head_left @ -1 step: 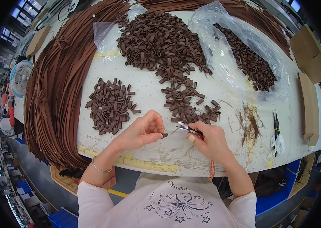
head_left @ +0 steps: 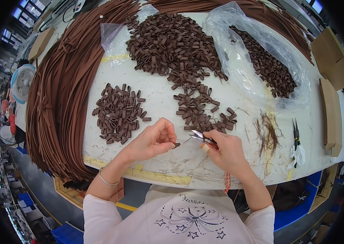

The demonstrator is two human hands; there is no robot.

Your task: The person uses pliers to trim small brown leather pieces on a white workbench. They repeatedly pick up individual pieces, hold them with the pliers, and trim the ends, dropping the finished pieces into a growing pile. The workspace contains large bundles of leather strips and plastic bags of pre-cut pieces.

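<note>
Between thumb and fingers, my left hand (head_left: 152,140) pinches a small dark brown strap loop (head_left: 176,145), mostly hidden by the fingertips. My right hand (head_left: 228,153) is closed round a pair of thread snips (head_left: 198,134), whose bright blades point left toward the loop without touching it. A band of tape wraps one right finger. Beyond my hands a large heap of brown loops (head_left: 172,44) trails toward me down the table. A smaller pile of loops (head_left: 119,114) lies left of it, just past my left forearm.
Long brown straps (head_left: 64,81) are bundled along the table's left and far edges. A clear plastic bag (head_left: 237,57) with more loops lies at the far right. Thread scraps (head_left: 268,132) and black-handled scissors (head_left: 296,140) rest on the right. Cardboard boxes (head_left: 329,114) stand along the right edge.
</note>
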